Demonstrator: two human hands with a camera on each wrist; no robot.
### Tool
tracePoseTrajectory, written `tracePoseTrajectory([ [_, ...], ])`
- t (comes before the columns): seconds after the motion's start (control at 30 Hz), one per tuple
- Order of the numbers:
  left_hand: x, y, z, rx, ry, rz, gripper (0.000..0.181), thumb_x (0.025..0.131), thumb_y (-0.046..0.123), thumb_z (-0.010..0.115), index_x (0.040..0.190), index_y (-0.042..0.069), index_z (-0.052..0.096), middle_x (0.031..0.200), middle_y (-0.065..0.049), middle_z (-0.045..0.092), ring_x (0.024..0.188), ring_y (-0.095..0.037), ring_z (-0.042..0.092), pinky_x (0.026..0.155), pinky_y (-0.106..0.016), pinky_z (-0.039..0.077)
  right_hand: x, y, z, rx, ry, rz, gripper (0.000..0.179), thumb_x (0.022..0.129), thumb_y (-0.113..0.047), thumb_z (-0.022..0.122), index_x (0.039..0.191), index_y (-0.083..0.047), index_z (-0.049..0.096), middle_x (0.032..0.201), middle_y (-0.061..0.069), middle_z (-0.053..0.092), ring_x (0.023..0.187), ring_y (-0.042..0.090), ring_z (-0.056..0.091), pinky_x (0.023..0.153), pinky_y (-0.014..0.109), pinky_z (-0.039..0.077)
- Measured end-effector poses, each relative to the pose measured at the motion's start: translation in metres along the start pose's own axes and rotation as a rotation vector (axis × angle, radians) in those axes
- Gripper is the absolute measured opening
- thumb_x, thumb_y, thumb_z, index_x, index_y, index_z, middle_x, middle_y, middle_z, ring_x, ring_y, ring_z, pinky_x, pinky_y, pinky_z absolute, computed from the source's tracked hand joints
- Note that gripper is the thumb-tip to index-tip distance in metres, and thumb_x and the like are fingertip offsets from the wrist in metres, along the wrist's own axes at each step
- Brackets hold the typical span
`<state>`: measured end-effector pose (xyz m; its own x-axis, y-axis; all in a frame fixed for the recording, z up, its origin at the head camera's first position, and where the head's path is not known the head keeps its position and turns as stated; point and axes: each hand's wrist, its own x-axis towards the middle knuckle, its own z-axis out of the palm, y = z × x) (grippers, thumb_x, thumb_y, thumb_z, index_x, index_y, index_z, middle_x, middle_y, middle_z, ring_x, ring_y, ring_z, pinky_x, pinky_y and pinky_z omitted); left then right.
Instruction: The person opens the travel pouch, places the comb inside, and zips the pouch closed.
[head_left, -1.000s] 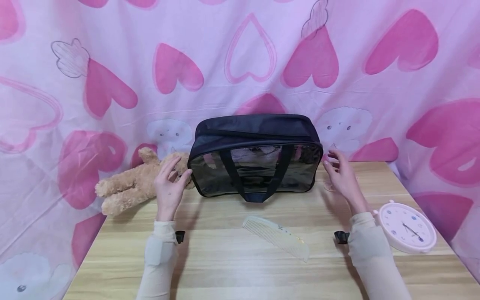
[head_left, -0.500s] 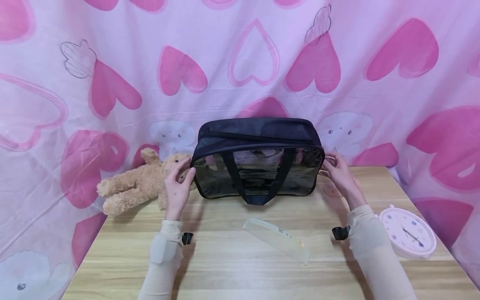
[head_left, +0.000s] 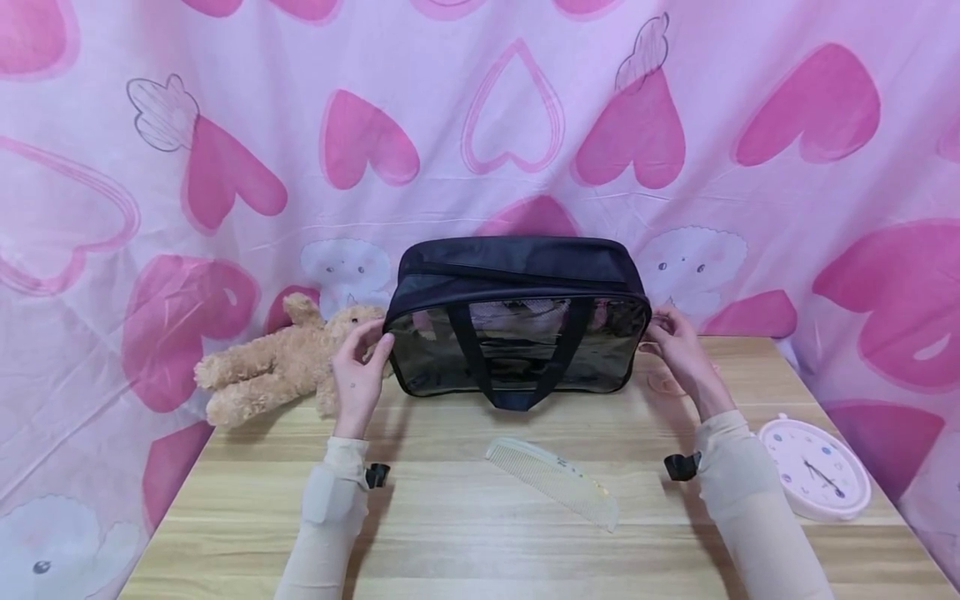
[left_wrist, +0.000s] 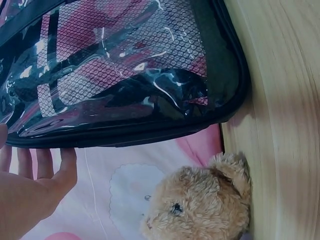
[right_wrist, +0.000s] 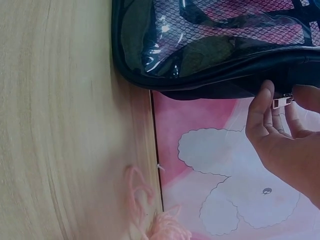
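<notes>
A black toiletry bag (head_left: 517,267) with smoky clear panels stands upright at the back of the table, its strap handle (head_left: 513,398) hanging down in front. My left hand (head_left: 356,379) grips its left side, thumb at the front edge and fingers behind; in the left wrist view those fingers (left_wrist: 67,165) show along the border. At the opposite end, my right hand (head_left: 684,358) holds the bag's right side with bent fingers. A small metal zipper pull (right_wrist: 281,102) hangs between that thumb and fingers in the right wrist view.
A tan teddy bear (head_left: 281,371) lies left of the bag. In front is a pale comb (head_left: 551,479). A pink round clock (head_left: 813,467) lies at the right, and pink yarn (right_wrist: 167,227) is near the right hand. A heart-print curtain (head_left: 510,108) hangs behind.
Both hands have closed in on the bag's sides, the left moving right and the right moving slightly left, and now hold it. The head view has shifted slightly.
</notes>
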<state>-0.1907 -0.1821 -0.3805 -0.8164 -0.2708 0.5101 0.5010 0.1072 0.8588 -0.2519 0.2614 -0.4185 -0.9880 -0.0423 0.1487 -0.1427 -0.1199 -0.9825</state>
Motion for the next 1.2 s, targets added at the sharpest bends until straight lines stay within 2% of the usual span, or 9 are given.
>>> tracePoseTrajectory([
  [0.2, 0.000, -0.001, 0.001, -0.036, -0.004, 0.005, 0.021, 0.089, -0.004, 0.062, 0.109, -0.011, 0.062, 0.107, -0.014, 0.061, 0.092, -0.015, 0.059, 0.079, -0.022, 0.050, 0.000, -0.004, -0.002, 0.036, 0.033, 0.010, 0.011, 0.095, 0.004, 0.050, 0.100, -0.006, 0.054, 0.085, -0.003, 0.062, 0.071, 0.008, 0.059, 0.064, 0.021, 0.053],
  [0.4, 0.000, -0.001, 0.001, -0.052, -0.020, -0.004, 0.025, 0.091, -0.003, 0.060, 0.111, -0.016, 0.058, 0.102, -0.007, 0.062, 0.093, -0.014, 0.059, 0.079, -0.020, 0.049, -0.001, -0.011, -0.004, 0.063, 0.092, 0.024, 0.014, 0.094, 0.002, 0.053, 0.093, -0.008, 0.063, 0.081, 0.000, 0.063, 0.071, 0.010, 0.060, 0.065, 0.019, 0.053],
  [0.67, 0.002, -0.002, 0.001, -0.082, -0.022, -0.009, 0.024, 0.089, -0.007, 0.060, 0.111, -0.017, 0.056, 0.100, -0.002, 0.061, 0.093, -0.017, 0.058, 0.081, -0.024, 0.049, 0.002, -0.016, 0.003, 0.192, 0.155, 0.005, 0.027, 0.092, 0.010, 0.047, 0.082, -0.006, 0.066, 0.074, 0.002, 0.064, 0.064, 0.011, 0.062, 0.063, 0.019, 0.053],
  [0.8, 0.002, -0.003, -0.001, -0.088, -0.030, 0.004, 0.026, 0.088, -0.008, 0.061, 0.112, -0.018, 0.055, 0.102, -0.004, 0.061, 0.093, -0.018, 0.057, 0.081, -0.024, 0.049, 0.005, -0.014, 0.004, 0.219, 0.214, -0.025, 0.021, 0.090, 0.010, 0.048, 0.083, -0.003, 0.063, 0.072, 0.004, 0.064, 0.062, 0.011, 0.062, 0.062, 0.021, 0.054],
  [0.83, 0.002, -0.003, -0.001, -0.090, -0.030, 0.004, 0.026, 0.088, -0.008, 0.061, 0.112, -0.017, 0.055, 0.103, -0.006, 0.061, 0.094, -0.018, 0.057, 0.082, -0.024, 0.049, 0.013, 0.000, -0.007, 0.267, 0.203, -0.041, 0.018, 0.089, 0.010, 0.051, 0.084, -0.002, 0.063, 0.072, 0.005, 0.064, 0.062, 0.012, 0.062, 0.061, 0.022, 0.054],
  [1.03, 0.005, -0.023, -0.006, -0.121, -0.030, 0.004, 0.029, 0.088, -0.003, 0.064, 0.112, -0.015, 0.056, 0.108, -0.007, 0.062, 0.095, -0.018, 0.058, 0.085, -0.026, 0.049, 0.015, -0.003, -0.002, 0.268, 0.248, -0.054, 0.015, 0.087, 0.012, 0.048, 0.085, 0.002, 0.059, 0.069, 0.005, 0.062, 0.059, 0.012, 0.060, 0.057, 0.022, 0.054],
  [1.07, 0.005, -0.026, -0.007, -0.128, -0.031, 0.005, 0.029, 0.088, -0.003, 0.064, 0.113, -0.016, 0.056, 0.107, -0.005, 0.062, 0.095, -0.018, 0.058, 0.085, -0.025, 0.049, 0.007, -0.016, 0.010, 0.218, 0.278, -0.042, 0.016, 0.088, 0.013, 0.046, 0.085, 0.002, 0.058, 0.069, 0.004, 0.062, 0.059, 0.011, 0.060, 0.057, 0.021, 0.053],
  [1.1, 0.006, -0.028, -0.008, -0.130, -0.032, 0.007, 0.029, 0.088, -0.003, 0.064, 0.113, -0.016, 0.056, 0.106, -0.005, 0.063, 0.095, -0.017, 0.059, 0.085, -0.025, 0.049, 0.007, -0.017, 0.011, 0.217, 0.279, -0.040, 0.016, 0.088, 0.013, 0.046, 0.085, 0.002, 0.058, 0.069, 0.003, 0.062, 0.059, 0.011, 0.059, 0.057, 0.021, 0.053],
  [1.2, 0.005, -0.020, -0.007, -0.120, -0.045, 0.014, 0.028, 0.088, -0.007, 0.062, 0.113, -0.017, 0.054, 0.103, -0.003, 0.063, 0.095, -0.017, 0.060, 0.085, -0.026, 0.050, 0.007, -0.019, 0.011, 0.185, 0.300, -0.032, 0.016, 0.088, 0.012, 0.047, 0.084, 0.001, 0.058, 0.069, 0.003, 0.061, 0.060, 0.010, 0.059, 0.058, 0.021, 0.053],
])
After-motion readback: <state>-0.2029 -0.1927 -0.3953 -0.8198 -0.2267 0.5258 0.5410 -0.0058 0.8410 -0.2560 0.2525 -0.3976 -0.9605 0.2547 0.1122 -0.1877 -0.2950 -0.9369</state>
